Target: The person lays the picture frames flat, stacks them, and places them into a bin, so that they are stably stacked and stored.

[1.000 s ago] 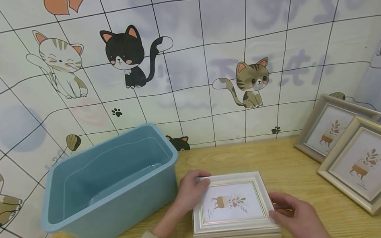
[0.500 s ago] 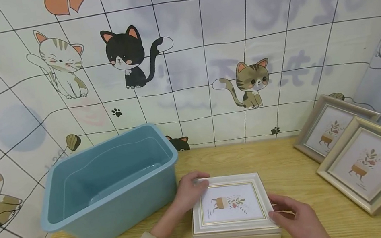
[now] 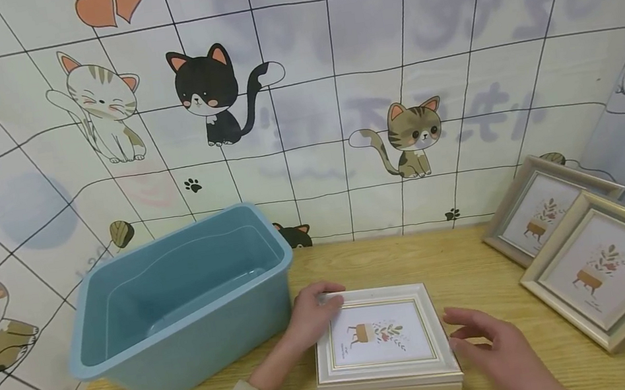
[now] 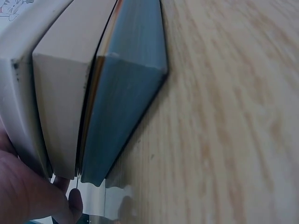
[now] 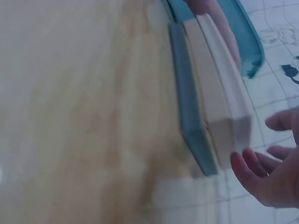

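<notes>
A white picture frame (image 3: 382, 332) with a plant print lies face up on a stack in the head view. Beneath it come a cream frame (image 4: 60, 98) and a blue-grey frame (image 4: 124, 88), their sides showing in the left wrist view. My left hand (image 3: 310, 318) grips the stack's far left corner, its thumb over the white frame's rim and the fingers at the edge. Just off the right side is my right hand (image 3: 498, 345); its fingers are parted and bent a little, with nothing in them, as the right wrist view also shows.
Left of the stack stands a blue plastic tub (image 3: 190, 345), with no contents visible. Two framed prints lean at the right: a beige frame (image 3: 499, 242) behind and a gold frame (image 3: 569, 312) in front. The wooden table (image 3: 393, 257) meets a cat-patterned wall covering (image 3: 314, 121).
My right hand has let go of the stack's right edge and drawn slightly right, its fingers spreading. The left hand and the stack have stayed in place.
</notes>
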A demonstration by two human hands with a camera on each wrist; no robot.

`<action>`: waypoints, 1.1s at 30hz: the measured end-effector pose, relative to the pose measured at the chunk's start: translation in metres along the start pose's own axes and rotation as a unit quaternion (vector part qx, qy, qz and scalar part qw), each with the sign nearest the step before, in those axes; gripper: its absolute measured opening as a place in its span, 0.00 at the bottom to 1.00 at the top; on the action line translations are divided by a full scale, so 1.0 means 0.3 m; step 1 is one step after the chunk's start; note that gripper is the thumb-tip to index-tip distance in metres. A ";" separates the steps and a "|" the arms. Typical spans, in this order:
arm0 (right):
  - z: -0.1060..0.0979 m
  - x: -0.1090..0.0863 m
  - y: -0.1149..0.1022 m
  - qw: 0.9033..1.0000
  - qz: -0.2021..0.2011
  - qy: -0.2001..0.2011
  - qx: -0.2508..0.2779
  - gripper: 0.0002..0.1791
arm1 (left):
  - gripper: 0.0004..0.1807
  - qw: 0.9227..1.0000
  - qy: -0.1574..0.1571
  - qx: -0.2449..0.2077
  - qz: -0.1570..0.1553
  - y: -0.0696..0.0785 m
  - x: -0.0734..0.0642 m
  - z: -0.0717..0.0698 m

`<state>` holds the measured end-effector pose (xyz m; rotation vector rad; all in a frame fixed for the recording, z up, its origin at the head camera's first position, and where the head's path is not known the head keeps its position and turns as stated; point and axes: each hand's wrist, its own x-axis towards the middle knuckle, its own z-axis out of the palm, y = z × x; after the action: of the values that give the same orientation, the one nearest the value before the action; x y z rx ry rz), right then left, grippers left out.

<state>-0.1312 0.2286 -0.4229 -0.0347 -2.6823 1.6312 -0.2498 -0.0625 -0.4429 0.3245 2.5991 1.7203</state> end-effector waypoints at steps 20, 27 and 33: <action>-0.517 0.151 -0.045 0.950 -0.245 0.070 -0.182 0.38 | 0.09 1.000 0.009 -0.004 -0.007 -0.012 -0.001 -0.011; -0.690 0.212 -0.030 0.948 -0.168 0.130 -0.238 0.38 | 0.09 1.000 0.006 -0.005 -0.011 -0.013 0.003 -0.004; -0.800 0.249 0.064 0.944 -0.142 0.191 -0.229 0.34 | 0.09 1.000 0.004 -0.005 -0.008 -0.007 0.002 -0.002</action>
<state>-0.2022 0.4520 -0.3303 0.0307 -2.5423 0.8024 -0.2507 -0.0637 -0.4447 0.2962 2.5894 1.7325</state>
